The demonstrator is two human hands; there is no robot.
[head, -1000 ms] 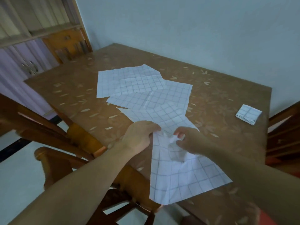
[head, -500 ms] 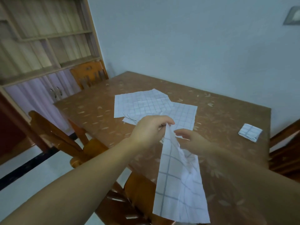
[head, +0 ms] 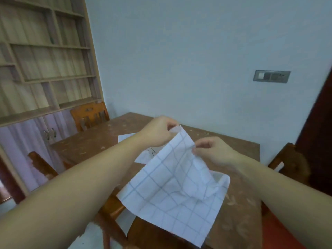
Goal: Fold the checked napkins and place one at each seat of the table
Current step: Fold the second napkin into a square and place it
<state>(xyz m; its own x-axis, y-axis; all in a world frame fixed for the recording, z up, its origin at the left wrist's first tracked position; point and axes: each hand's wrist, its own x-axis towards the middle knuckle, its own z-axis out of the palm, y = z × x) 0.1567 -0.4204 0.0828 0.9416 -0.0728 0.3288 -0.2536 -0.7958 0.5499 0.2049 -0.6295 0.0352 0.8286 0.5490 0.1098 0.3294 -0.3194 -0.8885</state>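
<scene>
White checked napkin [head: 172,191] lifted higher, opened wider

one head view, looking forward and down over the near table [head: 239,211] edge toward the far wall [head: 179,60].

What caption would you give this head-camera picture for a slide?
Left hand and right hand pinch the top of a checked napkin held up over the table; more napkins lie beyond.

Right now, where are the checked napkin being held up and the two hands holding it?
checked napkin [head: 167,193], head view, middle of the hanging cloth.
left hand [head: 158,132], head view, back of the hand.
right hand [head: 213,151], head view, back of the hand.
</scene>
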